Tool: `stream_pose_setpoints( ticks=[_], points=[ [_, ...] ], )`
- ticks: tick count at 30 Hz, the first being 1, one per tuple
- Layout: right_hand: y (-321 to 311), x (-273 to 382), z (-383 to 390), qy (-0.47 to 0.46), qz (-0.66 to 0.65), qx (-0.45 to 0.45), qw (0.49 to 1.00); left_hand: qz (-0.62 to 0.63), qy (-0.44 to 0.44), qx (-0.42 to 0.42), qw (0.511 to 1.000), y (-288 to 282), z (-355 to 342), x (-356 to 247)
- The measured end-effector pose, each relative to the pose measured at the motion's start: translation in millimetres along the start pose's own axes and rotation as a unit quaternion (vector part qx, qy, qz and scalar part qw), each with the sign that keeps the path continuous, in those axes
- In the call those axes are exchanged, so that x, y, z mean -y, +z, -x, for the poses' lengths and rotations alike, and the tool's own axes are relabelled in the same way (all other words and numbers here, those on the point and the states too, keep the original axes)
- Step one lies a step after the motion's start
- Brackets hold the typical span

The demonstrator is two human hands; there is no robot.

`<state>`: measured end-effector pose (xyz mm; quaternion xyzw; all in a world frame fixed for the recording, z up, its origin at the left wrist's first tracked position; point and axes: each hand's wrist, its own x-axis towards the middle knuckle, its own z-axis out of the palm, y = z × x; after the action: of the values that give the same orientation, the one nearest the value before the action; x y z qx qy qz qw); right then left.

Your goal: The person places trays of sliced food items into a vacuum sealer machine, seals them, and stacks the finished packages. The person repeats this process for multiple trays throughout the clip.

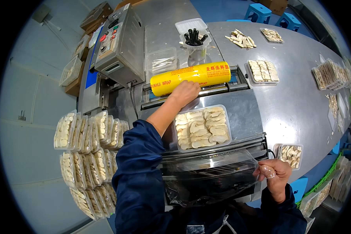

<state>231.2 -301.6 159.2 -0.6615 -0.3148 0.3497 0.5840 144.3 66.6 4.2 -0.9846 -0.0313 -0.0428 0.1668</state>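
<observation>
Red-printed yellow roll (pixel 201 74), left grip (pixel 185 93) alongside, closure unclear, right grip (pixel 277 174) pinching film (pixel 236 163)

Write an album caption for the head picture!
Left hand at yellow film roll, right hand gripping clear film, tray of sliced mushrooms between.

**Lighting bright; glare and edge distortion noted**

Illumination is bright and cool, apparently from overhead. The steel tabletop (pixel 286 134) carries a broad white glare right of centre; the clear film (pixel 218 167) returns streaked highlights. The left wall (pixel 35 128) reads dimmer, bluish. Focus is crisp centrally, softer toward the rim, where straight edges bend and black vignetting closes the corners.
</observation>
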Motion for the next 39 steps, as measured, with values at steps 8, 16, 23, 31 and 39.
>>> stream_pose_setpoints(
  ticks=[8, 16, 23, 31, 39],
  points=[
    [-1.2, -2.1, 5.1, 0.002, 0.003, -0.008, 1.000, 0.051, -0.161, 0.078, 0.983, -10.0, -5.2, -11.0],
    [0.6, -2.2, 4.6, 0.014, 0.004, -0.011, 1.000, -0.018, -0.100, 0.050, 0.994, -29.1, 4.6, -0.6],
    [4.4, 2.2, 1.6, 0.012, 0.015, -0.007, 1.000, 0.041, -0.207, 0.043, 0.976, -14.0, 12.1, 1.1],
    [5.4, -4.1, -1.0, 0.027, 0.003, -0.003, 1.000, 0.072, -0.258, 0.076, 0.961, -11.2, 29.4, -3.0],
    [6.9, -0.6, -1.2, 0.031, 0.012, -0.003, 0.999, 0.146, -0.368, 0.263, 0.880, -49.8, 50.3, 31.9]
  ],
)
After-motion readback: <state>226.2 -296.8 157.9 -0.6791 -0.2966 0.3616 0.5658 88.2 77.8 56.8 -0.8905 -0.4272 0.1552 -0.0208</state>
